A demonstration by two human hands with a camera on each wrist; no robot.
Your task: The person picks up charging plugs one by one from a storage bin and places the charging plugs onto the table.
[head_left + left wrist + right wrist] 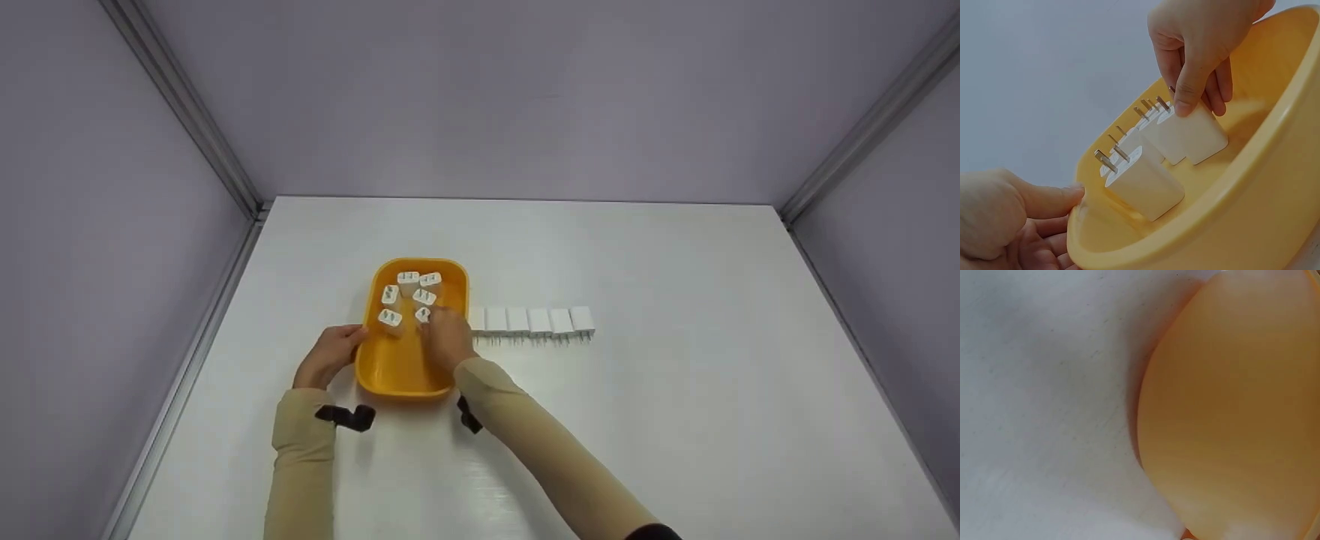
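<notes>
A yellow plastic tray (397, 373) holds several white plug-in chargers, most standing with their metal prongs up. My left hand (328, 355) grips the tray's left rim, thumb on top and fingers beneath, as the left wrist view shows. Inside the tray, my right hand (448, 341) pinches a white charger (1201, 135) between thumb and fingers at its prong end. A nearer charger (1145, 183) stands apart from the held one. In the right wrist view only the tray's outer wall (1230, 405) appears; the hand is out of that picture.
Right beside the tray, several white chargers (538, 321) lie in a side-by-side row, prongs toward me. All of this is on a white table (675, 420), with grey panels (480, 97) at the back and sides.
</notes>
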